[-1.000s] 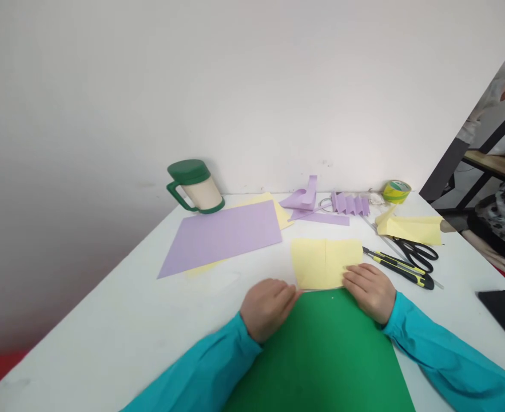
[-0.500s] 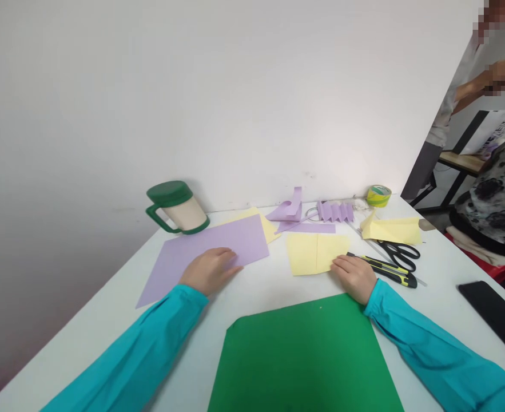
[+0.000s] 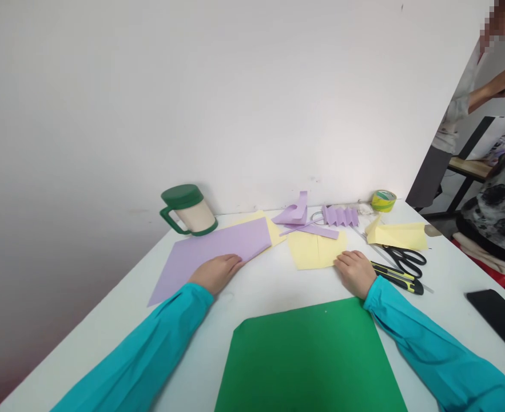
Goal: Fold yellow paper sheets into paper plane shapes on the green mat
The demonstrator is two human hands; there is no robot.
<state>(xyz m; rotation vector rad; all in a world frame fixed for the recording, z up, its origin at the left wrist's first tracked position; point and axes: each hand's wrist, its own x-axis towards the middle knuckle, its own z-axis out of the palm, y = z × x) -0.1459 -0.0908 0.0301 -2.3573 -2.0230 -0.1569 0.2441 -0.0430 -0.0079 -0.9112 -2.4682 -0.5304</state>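
Observation:
My left hand [image 3: 218, 273] is closed with thumb and fingers pinching the near edge of a purple paper sheet [image 3: 218, 243]. That edge is lifted slightly near its right corner. Beneath the sheet, part of a yellow paper [image 3: 279, 232] sticks out. My right hand [image 3: 355, 272] has its fingers bent together on the right edge of a creased yellow paper piece [image 3: 310, 254]; the fingertips are partly hidden. A purple paper strip [image 3: 318, 230] lies across the far edge of that piece. In front of both hands lies a large green sheet [image 3: 307, 355].
Right of my right hand are a utility knife [image 3: 400, 279], black-handled scissors [image 3: 409, 260] and a folded yellow paper [image 3: 400, 236]. Along the wall stand a green-lidded mug [image 3: 190, 212], curled purple paper [image 3: 294, 214], pleated purple paper [image 3: 341, 217] and a tape roll [image 3: 383, 201]. People stand at right.
My left hand has closed on the near edge of the purple sheet and raised it a little. The creased yellow piece has slid back, its far edge now under the purple strip.

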